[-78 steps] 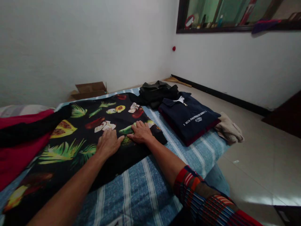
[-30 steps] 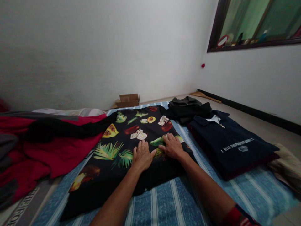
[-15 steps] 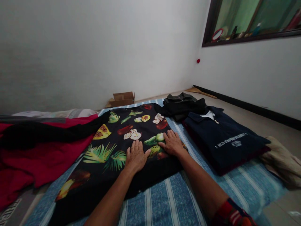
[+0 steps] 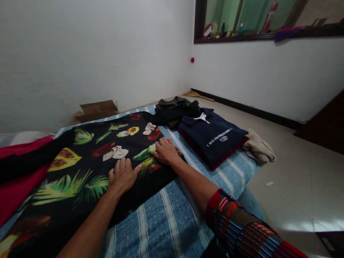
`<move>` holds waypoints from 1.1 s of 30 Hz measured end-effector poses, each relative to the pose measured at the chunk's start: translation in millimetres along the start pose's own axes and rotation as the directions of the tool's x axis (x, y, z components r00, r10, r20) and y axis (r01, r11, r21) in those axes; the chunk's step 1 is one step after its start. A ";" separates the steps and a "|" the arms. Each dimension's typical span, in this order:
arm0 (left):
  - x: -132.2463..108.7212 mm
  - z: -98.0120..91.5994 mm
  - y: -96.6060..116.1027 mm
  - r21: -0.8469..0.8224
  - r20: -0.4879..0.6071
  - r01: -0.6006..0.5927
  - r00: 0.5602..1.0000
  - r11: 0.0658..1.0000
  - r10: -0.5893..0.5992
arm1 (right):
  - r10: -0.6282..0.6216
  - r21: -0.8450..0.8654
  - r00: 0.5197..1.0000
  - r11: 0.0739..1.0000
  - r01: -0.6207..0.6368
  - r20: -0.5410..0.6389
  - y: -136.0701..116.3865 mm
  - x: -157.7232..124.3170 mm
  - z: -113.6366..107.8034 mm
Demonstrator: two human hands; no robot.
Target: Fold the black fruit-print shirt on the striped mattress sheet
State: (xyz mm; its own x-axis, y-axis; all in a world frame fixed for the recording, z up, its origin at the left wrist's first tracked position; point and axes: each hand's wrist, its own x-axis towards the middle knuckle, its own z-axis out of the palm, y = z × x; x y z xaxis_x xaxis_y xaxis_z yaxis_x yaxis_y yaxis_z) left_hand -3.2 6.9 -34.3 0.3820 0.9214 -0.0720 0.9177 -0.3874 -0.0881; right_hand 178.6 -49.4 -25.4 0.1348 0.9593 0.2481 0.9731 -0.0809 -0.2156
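A black shirt with a fruit and leaf print [image 4: 80, 157] lies spread flat on a blue striped mattress [image 4: 163, 218]. My left hand [image 4: 122, 175] presses palm down on the shirt near its front edge, fingers apart. My right hand [image 4: 165, 151] lies flat on the shirt's right edge, fingers spread. Neither hand grips the cloth. A folded navy polo shirt [image 4: 213, 136] lies to the right of my right hand, with a folded black garment [image 4: 174, 109] behind it.
A red and black garment [image 4: 18, 168] is heaped at the left. A beige cloth [image 4: 259, 148] lies at the mattress's right corner. A cardboard box [image 4: 95, 109] sits by the far wall. Tiled floor [image 4: 295, 179] stretches to the right. A mirror [image 4: 255, 18] hangs high on the right wall.
The view has swung to the right, showing more floor and my striped sleeve. Both hands stay flat on the printed shirt, the left one slightly nearer its front edge.
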 end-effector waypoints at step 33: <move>3.2 -4.4 -1.4 -0.036 -0.010 -0.014 1.000 0.999 0.013 | 0.116 0.099 0.967 0.985 -0.141 0.227 -4.9 0.3 7.2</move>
State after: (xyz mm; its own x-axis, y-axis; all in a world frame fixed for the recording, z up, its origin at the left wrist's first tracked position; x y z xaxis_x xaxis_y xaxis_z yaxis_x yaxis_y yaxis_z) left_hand -2.8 10.5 -30.0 0.3953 0.9164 -0.0632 0.9157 -0.3985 -0.0513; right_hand 172.5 -46.8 -31.0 0.2007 0.9796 0.0005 0.9211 -0.1885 -0.3407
